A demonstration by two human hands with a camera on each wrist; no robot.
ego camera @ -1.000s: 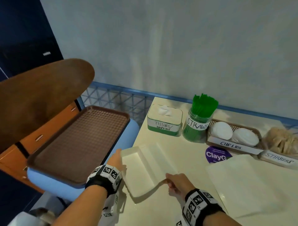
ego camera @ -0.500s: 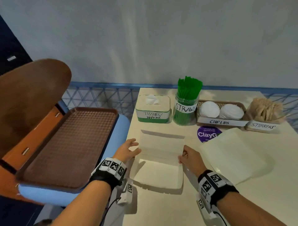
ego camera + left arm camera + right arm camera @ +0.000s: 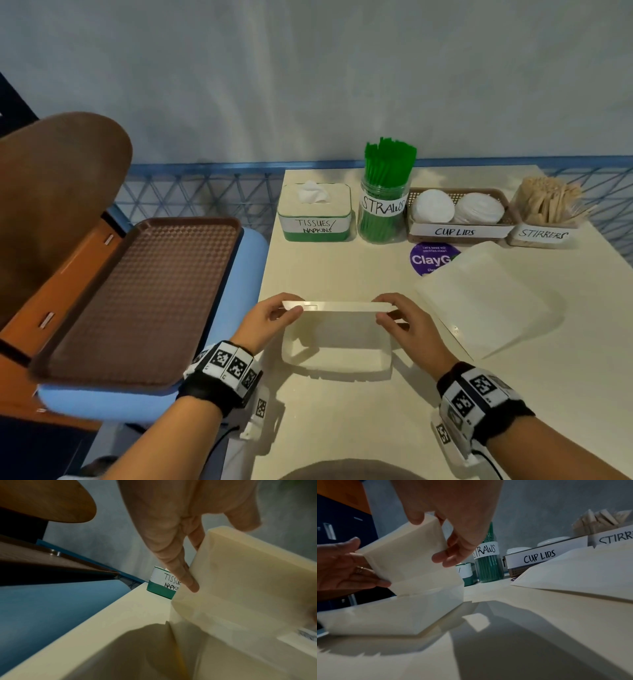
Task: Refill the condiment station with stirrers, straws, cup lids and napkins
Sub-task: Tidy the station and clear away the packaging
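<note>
A white hinged box sits on the cream table in front of me. Its lid stands raised, roughly upright over the base. My left hand pinches the lid's left corner between thumb and fingers, and my right hand pinches the right corner. In the left wrist view my fingers lie against the lid. The right wrist view shows the right hand and left hand on the lid. I cannot see inside the box.
Along the back stand a tissues/napkins box, a jar of green straws, a cup lids basket and a stirrers holder. A flat white packet lies to the right. A brown tray sits left, off the table.
The box was turned square to me, its lid lying open flat. Both hands have since taken the lid's corners and lifted it up toward me.
</note>
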